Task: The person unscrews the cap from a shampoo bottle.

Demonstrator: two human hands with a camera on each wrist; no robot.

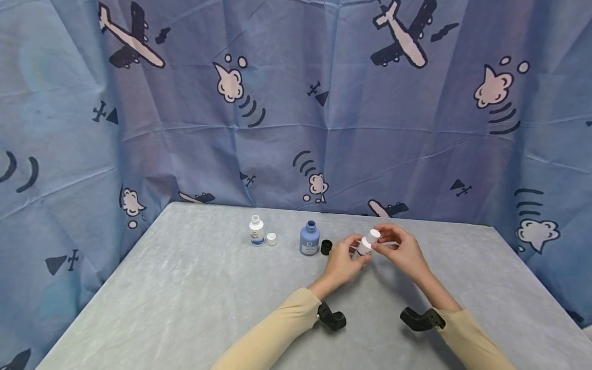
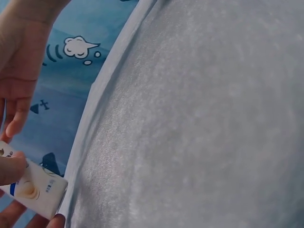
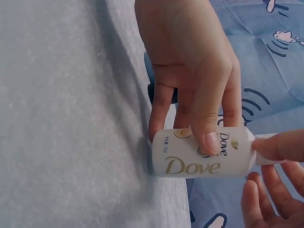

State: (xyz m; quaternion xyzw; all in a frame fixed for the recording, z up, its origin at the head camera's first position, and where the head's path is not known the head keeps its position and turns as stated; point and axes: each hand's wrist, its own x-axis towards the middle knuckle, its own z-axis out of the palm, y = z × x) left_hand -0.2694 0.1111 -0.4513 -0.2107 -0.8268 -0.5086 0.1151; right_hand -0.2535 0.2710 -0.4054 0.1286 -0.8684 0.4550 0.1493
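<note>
A white Dove bottle [image 1: 364, 247] is held tilted by my left hand [image 1: 341, 264], its thumb on the near side and its fingers behind. The gold Dove lettering on the bottle [image 3: 192, 166] shows in the right wrist view. My right hand [image 1: 407, 253] pinches the white cap [image 1: 374, 235] at the top, thumb on one side and fingers on the other; part of the cap is hidden by the thumb in the right wrist view. The lower part of the bottle [image 2: 50, 192] appears at the left wrist view's lower left.
Left of my hands stands an uncapped blue bottle [image 1: 309, 239], with a black cap [image 1: 326, 247] beside it. Farther left is an uncapped small white bottle [image 1: 256, 232] next to a white cap [image 1: 271, 239]. A patterned blue curtain [image 1: 277, 169] hangs behind the grey-covered table [image 1: 185, 298].
</note>
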